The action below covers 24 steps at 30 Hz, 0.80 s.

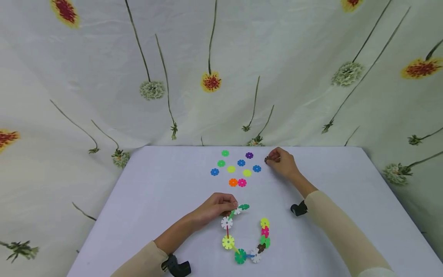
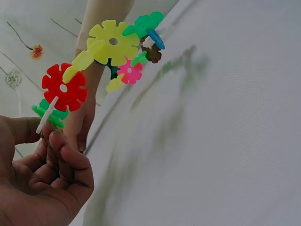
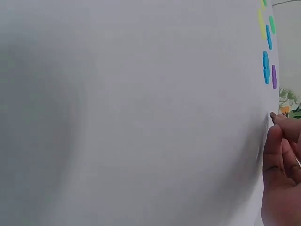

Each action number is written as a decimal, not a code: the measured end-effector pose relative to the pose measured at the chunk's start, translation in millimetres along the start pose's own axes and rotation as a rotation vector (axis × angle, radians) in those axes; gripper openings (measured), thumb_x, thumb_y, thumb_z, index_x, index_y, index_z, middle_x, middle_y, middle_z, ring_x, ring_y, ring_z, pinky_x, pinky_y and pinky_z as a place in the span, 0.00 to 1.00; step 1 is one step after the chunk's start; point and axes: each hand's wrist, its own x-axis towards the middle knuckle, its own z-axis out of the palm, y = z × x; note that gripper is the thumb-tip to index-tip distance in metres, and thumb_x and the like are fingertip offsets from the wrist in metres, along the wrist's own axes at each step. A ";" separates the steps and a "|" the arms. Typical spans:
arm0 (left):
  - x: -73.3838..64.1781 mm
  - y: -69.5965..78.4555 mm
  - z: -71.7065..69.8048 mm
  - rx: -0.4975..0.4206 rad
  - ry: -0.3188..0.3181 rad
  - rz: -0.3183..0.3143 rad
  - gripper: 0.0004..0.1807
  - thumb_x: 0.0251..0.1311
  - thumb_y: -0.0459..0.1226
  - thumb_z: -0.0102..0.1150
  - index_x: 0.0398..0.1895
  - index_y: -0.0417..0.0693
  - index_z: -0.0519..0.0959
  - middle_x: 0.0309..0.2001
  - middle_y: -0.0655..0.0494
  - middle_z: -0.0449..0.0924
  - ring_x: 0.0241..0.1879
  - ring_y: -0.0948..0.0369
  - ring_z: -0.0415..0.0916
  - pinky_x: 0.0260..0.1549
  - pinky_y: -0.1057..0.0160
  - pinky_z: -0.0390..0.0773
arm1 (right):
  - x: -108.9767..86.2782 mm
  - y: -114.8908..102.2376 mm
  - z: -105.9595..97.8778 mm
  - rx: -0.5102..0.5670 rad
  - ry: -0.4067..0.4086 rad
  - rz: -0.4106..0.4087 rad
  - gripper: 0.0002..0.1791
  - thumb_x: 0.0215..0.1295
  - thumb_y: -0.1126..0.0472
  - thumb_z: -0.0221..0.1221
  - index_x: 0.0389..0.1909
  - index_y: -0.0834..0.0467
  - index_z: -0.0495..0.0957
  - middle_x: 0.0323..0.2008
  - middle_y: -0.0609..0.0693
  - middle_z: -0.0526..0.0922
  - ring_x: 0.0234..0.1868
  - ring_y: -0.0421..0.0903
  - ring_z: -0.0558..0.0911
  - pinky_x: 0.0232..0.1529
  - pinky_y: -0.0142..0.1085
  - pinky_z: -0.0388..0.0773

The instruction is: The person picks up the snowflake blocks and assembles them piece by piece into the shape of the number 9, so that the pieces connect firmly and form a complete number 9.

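Note:
My left hand [image 1: 216, 206] pinches one end of a curved chain of notched plastic flower discs [image 1: 228, 242], by a white disc [image 2: 47, 115] between thumb and finger. Green, red, yellow, pink, blue and brown discs make up the chain, slotted into each other at angles. In the head view the chain bends into a U, its other end a yellow disc [image 1: 264, 222] at the right. Farther back, my right hand [image 1: 283, 163] pinches a small brown disc [image 1: 266, 160] near the table's far edge. Only this disc's edge shows past the fingertips in the right wrist view.
Several loose discs lie flat at the far middle of the white table [image 1: 166, 173], among them a purple disc [image 1: 249, 155], an orange disc [image 1: 233, 182] and a pink disc [image 1: 242, 182]. Behind the table hangs a flower-printed cloth [image 1: 187, 50].

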 end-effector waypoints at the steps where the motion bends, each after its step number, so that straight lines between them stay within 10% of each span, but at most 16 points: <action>1: 0.2 0.6 0.2 0.002 0.000 0.001 0.15 0.79 0.39 0.56 0.48 0.31 0.80 0.29 0.57 0.74 0.33 0.62 0.72 0.38 0.72 0.75 | -2.3 0.9 -1.2 0.011 0.003 0.006 0.13 0.73 0.62 0.66 0.53 0.62 0.79 0.47 0.60 0.86 0.49 0.55 0.85 0.55 0.47 0.82; 10: 5.7 4.2 3.6 0.007 0.019 -0.013 0.15 0.79 0.40 0.56 0.48 0.32 0.81 0.29 0.60 0.75 0.33 0.62 0.73 0.37 0.71 0.75 | -28.6 3.5 -13.6 0.151 -0.056 0.053 0.15 0.71 0.59 0.69 0.51 0.62 0.81 0.44 0.57 0.87 0.41 0.45 0.84 0.42 0.29 0.82; 24: 10.6 2.6 6.2 -0.035 0.055 -0.065 0.15 0.78 0.40 0.56 0.49 0.34 0.82 0.32 0.62 0.77 0.37 0.61 0.73 0.39 0.70 0.75 | -77.7 -10.6 -14.5 0.399 -0.265 0.074 0.17 0.71 0.61 0.70 0.54 0.65 0.79 0.46 0.59 0.88 0.42 0.44 0.89 0.46 0.30 0.87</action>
